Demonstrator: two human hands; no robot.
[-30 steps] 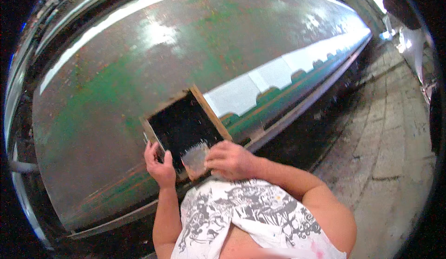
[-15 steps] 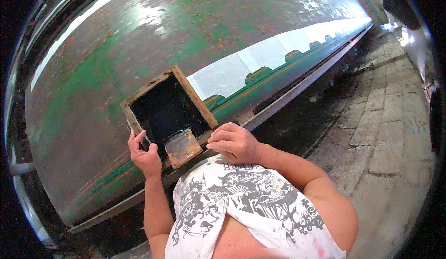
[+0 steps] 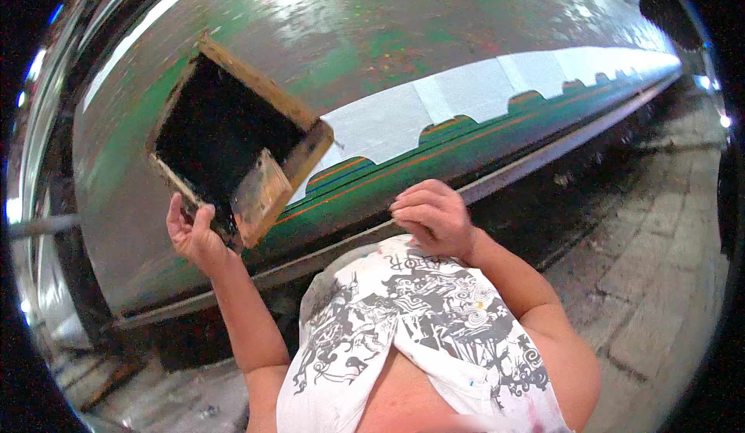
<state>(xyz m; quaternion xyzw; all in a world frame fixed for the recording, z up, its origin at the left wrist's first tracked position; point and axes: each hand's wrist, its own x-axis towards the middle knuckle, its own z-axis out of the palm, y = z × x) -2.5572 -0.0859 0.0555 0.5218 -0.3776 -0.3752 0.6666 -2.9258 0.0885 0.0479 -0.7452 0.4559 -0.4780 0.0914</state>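
Observation:
My left hand (image 3: 197, 233) grips the near left edge of a wooden frame (image 3: 260, 84), with the thumb on the rim and fingers along the outer side. The frame is box-like, with worn brown wood sides and a dark, nearly black panel (image 3: 221, 115) inside. A small stained board (image 3: 264, 200) fills its near corner. The frame is tilted and raised over a long table. My right hand (image 3: 434, 216) hovers near the table's front edge, apart from the frame. Its fingers are curled together and nothing shows in them; the palm is hidden.
The long table (image 3: 419, 14) has a dark surface smeared green. White fabric strips (image 3: 388, 122) with a scalloped edge lie along its near side, beside green with orange lines. A rail (image 3: 497, 181) runs along the front. Paved floor (image 3: 628, 254) lies to the right.
My left hand has lifted the wooden frame off the table and moved it left, tilting it. My right hand has come away from the frame's near corner to the right.

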